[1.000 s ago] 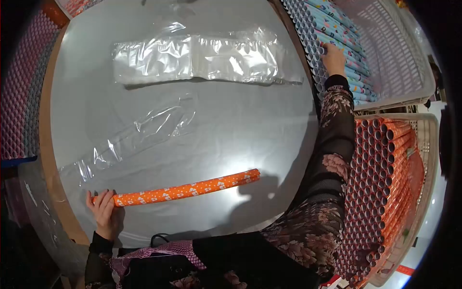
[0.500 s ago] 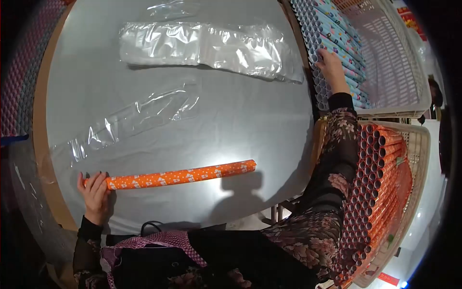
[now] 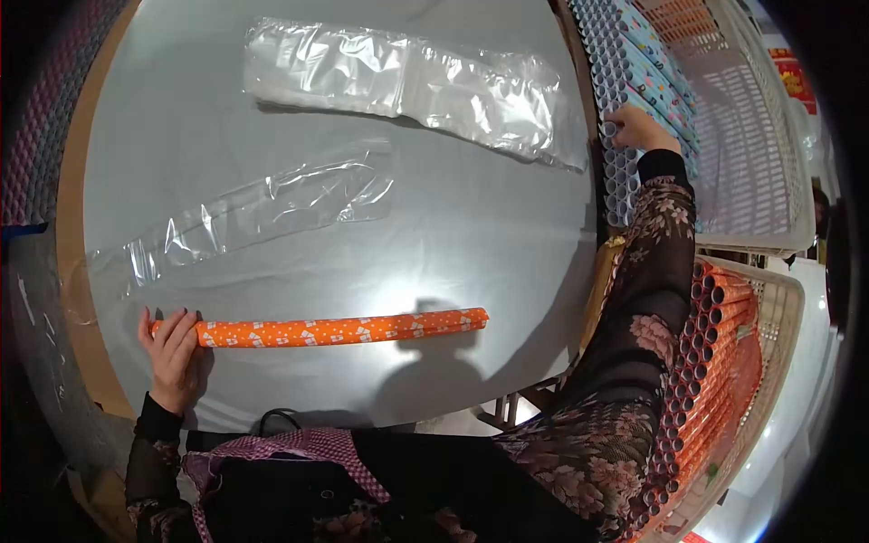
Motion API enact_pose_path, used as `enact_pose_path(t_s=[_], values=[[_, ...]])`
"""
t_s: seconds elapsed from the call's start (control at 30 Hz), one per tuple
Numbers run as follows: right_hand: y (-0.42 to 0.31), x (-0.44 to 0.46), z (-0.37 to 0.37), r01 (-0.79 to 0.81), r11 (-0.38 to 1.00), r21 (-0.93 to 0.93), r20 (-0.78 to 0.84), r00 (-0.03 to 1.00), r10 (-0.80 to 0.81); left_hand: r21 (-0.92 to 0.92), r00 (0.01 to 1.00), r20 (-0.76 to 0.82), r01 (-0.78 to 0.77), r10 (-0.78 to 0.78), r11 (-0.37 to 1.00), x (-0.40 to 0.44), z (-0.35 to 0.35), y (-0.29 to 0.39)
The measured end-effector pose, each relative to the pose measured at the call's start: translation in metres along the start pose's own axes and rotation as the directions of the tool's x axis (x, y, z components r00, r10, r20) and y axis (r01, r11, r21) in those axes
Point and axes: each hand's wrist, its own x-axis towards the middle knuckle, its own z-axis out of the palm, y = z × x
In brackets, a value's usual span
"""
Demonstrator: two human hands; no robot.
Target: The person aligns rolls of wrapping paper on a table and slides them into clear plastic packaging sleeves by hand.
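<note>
An orange roll of wrapping paper (image 3: 344,332) with a white pattern lies across the lower part of the table. My left hand (image 3: 176,353) is closed over its left end. At the upper right, my right hand (image 3: 641,128) reaches to the stack of light-blue patterned wrapping paper rolls (image 3: 647,59). Its fingers are bent and closed at the open end of one of those rolls; the fingertips are partly hidden. Between the hands, a clear flat plastic sleeve (image 3: 262,213) lies on the table above the orange roll.
A thick pile of clear plastic sleeves (image 3: 407,86) lies at the back of the grey-covered table (image 3: 471,235). A white plastic basket (image 3: 801,217) holds the blue rolls. Below it, another basket (image 3: 783,335) holds orange rolls (image 3: 724,362). Patterned rolls (image 3: 41,145) stand at the far left.
The view has shifted slightly. My right hand has turned and its fingers have closed in on the blue roll ends. The orange roll lies more level, my left hand still on it.
</note>
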Motion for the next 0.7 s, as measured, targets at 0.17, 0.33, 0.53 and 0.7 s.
enact_pose_path(t_s=[0.17, 0.33, 0.53, 0.7], values=[[-0.011, -0.006, 0.008, -0.019, 0.993, 0.12, -0.202, 0.978, 0.043, -0.017, 1.0, -0.002, 0.008, -0.008, 1.0, -0.003, 0.001, -0.001], [-0.062, -0.016, 0.003, 0.332, 0.934, -0.131, -0.573, 0.743, -0.345, -0.033, 0.997, -0.071, -0.013, 0.011, 0.999, 0.0, 0.004, -0.001], [-0.237, -0.083, -0.049, 0.519, 0.835, 0.184, -0.449, 0.8, -0.398, -0.016, 0.984, -0.179, -0.019, 0.016, 1.0, 0.005, 0.007, -0.001], [-0.381, -0.137, -0.045, 0.769, 0.633, -0.084, -0.499, 0.518, -0.695, -0.077, 0.972, -0.234, -0.042, 0.023, 0.996, 0.009, 0.012, 0.005]])
